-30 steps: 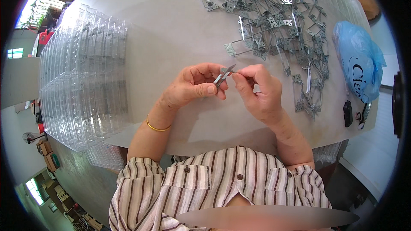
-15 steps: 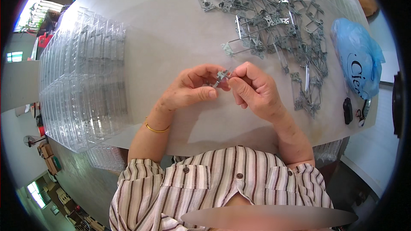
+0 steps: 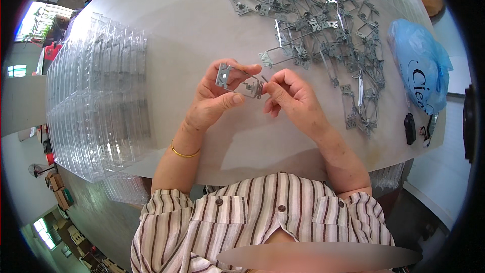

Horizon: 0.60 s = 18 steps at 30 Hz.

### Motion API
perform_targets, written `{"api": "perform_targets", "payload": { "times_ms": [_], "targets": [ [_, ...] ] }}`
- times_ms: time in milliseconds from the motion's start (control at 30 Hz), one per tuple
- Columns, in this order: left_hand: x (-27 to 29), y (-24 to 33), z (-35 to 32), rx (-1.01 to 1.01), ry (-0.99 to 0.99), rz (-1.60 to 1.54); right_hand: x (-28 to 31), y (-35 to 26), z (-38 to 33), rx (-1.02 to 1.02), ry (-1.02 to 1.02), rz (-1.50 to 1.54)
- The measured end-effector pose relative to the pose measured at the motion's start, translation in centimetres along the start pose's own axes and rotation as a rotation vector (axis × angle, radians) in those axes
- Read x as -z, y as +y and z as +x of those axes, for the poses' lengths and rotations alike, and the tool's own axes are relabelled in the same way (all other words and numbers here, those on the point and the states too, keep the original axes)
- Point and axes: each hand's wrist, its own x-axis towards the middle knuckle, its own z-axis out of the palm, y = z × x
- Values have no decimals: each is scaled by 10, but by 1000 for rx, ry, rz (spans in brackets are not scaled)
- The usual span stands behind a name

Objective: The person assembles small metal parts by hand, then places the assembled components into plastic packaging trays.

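Note:
Between my two hands, above the table, is a small metal frame [image 3: 222, 76]: perforated plates at its ends, joined by thin rods. My left hand [image 3: 206, 102] grips it from the left, with the thumb below and the fingers curled behind. One plate stands up by the left fingers; the other end lies near the right fingertips. My right hand [image 3: 297, 102] is pinched at that right end, its thumb against the index finger. Whether a separate small part sits in that pinch is too small to tell.
A tangled pile of similar metal frames [image 3: 323, 25] covers the far right of the table [image 3: 177, 35]. Stacked clear plastic trays [image 3: 101, 96] stand at the left. On the right lie a blue plastic bag [image 3: 419, 65] and a small black object [image 3: 409, 127].
The metal frame has been turned in my hands, so its left plate now faces up into view. My right hand has shifted slightly left and down.

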Motion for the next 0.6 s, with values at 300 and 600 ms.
{"api": "perform_targets", "payload": {
  "times_ms": [300,600],
  "targets": [
    [0,-5,4,-51,-44,93,4,1,1,76,81,17],
    [0,4,0,150,-42,0,13,1,3,404,139,-203]
  ]
}}
